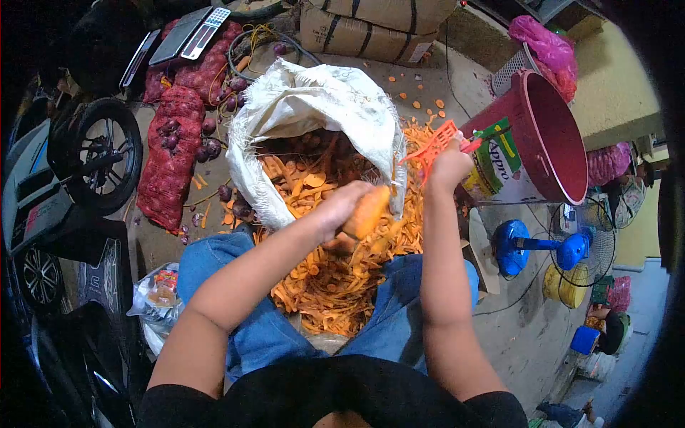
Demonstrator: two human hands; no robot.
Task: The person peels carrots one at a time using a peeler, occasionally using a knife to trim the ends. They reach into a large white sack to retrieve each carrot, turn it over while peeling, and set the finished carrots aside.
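Note:
My left hand (341, 215) is wrapped round a thick orange carrot (370, 212), held over the heap of peelings between my knees. To its right and a little higher, my right hand (451, 170) grips a red-orange plastic peeler (432, 151), apart from the carrot. Its blade cannot be made out. Orange carrot peelings (335, 285) with cut round ends cover the floor between my legs. Behind them a white woven sack (321, 100) lies with its mouth toward me, and carrots and peelings show in its shadowed opening.
On the right a maroon bucket (524, 128) leans on its side near a blue fan (514, 246). Red net bags of onions (173, 153), a scale (187, 39) and a motorbike wheel (107, 155) are at the left. Cardboard boxes (364, 32) stand at the back.

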